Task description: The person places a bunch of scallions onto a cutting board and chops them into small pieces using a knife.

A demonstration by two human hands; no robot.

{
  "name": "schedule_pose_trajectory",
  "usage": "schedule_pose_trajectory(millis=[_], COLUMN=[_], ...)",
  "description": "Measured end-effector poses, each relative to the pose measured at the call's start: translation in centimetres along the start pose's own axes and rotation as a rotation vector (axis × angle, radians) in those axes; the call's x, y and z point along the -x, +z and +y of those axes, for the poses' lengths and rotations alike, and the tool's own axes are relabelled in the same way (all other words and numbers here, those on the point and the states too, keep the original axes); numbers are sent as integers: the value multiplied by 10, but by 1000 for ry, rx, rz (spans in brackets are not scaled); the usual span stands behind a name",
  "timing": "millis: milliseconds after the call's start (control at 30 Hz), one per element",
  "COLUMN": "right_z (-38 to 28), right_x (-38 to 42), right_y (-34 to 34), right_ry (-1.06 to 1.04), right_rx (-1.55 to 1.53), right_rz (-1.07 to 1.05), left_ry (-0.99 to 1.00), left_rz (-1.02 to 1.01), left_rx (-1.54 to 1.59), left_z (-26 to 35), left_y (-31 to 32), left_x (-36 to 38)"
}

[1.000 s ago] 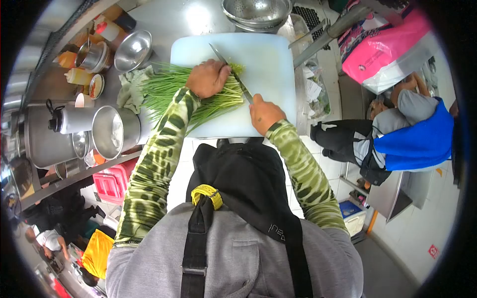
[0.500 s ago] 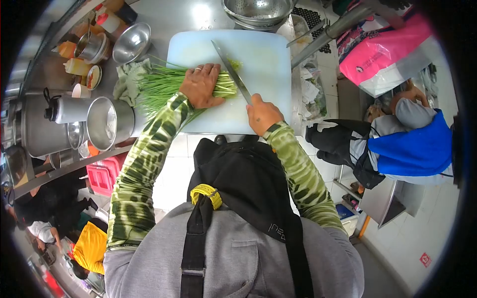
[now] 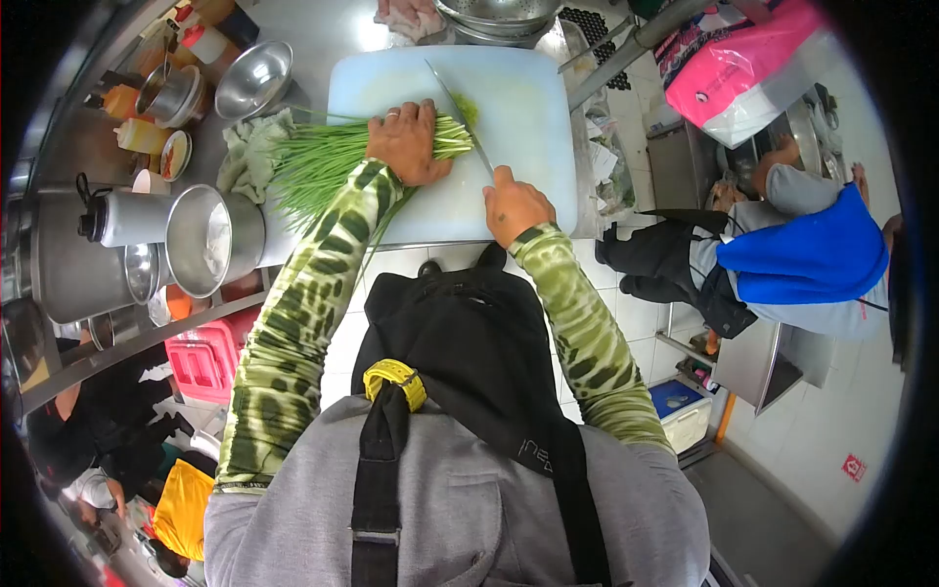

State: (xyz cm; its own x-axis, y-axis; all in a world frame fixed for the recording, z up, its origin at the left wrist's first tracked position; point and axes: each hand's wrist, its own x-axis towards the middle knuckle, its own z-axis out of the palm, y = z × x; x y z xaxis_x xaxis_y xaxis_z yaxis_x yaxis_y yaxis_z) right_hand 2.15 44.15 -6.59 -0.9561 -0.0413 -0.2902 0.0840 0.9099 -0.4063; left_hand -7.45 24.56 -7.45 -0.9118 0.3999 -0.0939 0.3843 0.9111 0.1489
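Note:
A bunch of long green stalks (image 3: 318, 168) lies on the pale cutting board (image 3: 523, 112), its leafy ends reaching over the board's left edge. My left hand (image 3: 403, 145) presses down on the bunch close to its cut end, with a ring on one finger. My right hand (image 3: 516, 207) is closed around the handle of a knife (image 3: 458, 112), whose blade points up and left beside the stalk ends. Small chopped green pieces (image 3: 467, 110) lie by the blade. A crumpled cloth (image 3: 252, 155) touches the stalks on the left.
Metal bowls (image 3: 254, 80) and a deep pot (image 3: 213, 240) stand at the left, near sauce bottles (image 3: 205, 44). A colander (image 3: 504, 12) is behind the board. Another person's hand (image 3: 409, 18) shows at the top. A person in blue (image 3: 802, 249) is at the right.
The view has shifted slightly. My left hand has slid a little right along the stalks, closer to the knife. Another person's hand has appeared beyond the board.

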Motion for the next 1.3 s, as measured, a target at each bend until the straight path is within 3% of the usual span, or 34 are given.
schedule_pose_trajectory(millis=[300,400,500,600,800,1300], right_z=[0,0,-1,0,-4,-19], right_x=[2,-7,-4,-1,1,25], right_y=[-12,-10,-8,-8,-16,-34], right_ry=[16,28,20,6,56,24], right_rx=[-53,-53,-74,-96,-55,-7], right_rz=[-60,-80,-53,-44,-94,46], left_ry=[-76,-149,-218,-216,-209,-199], left_rz=[-133,32,340,525,617,457], left_rx=[-55,100,143,31,0,23], left_z=[19,14,18,27,28,31], left_y=[-29,-13,14,28,41,34], left_x=[4,-2,-3,-2,-5,-7])
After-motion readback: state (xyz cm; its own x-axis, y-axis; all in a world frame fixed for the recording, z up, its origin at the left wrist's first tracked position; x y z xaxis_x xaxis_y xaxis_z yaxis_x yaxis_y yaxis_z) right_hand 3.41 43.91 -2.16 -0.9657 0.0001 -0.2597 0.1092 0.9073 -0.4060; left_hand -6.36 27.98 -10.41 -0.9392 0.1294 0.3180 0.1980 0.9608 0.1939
